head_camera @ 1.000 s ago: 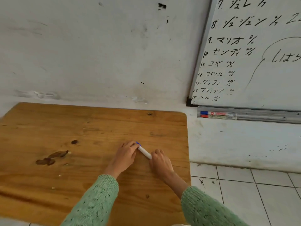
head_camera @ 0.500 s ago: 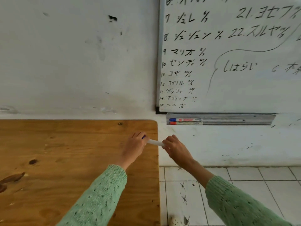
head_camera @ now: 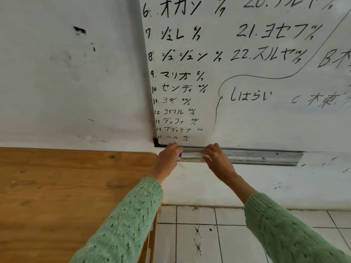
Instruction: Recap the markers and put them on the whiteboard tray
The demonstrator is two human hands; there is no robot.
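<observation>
White, scuffed wall [head_camera: 76, 82] fills the left of what we see, and a whiteboard [head_camera: 247, 114] covered in black handwritten lists hangs on it to the right. Along the board's bottom edge runs a grey metal tray [head_camera: 266, 157]. Below the wall at left we see a wooden table [head_camera: 66, 186], and at lower right a white tiled floor [head_camera: 237, 240].

We see two arms in green knitted sleeves [head_camera: 123, 224] reaching up to the left end of the tray. Between the hands lies a white marker [head_camera: 190, 154] with a blue cap [head_camera: 180, 155], held level at the tray. Our left hand [head_camera: 167, 160] is closed around the blue-capped end, fingers curled over it. Our right hand [head_camera: 218, 160] pinches the other end of the barrel with its fingertips. Just beneath this marker, another marker [head_camera: 191, 159] rests in the tray, partly hidden by both hands; we cannot tell its colour. Whether the held marker already touches the tray, we cannot tell
</observation>
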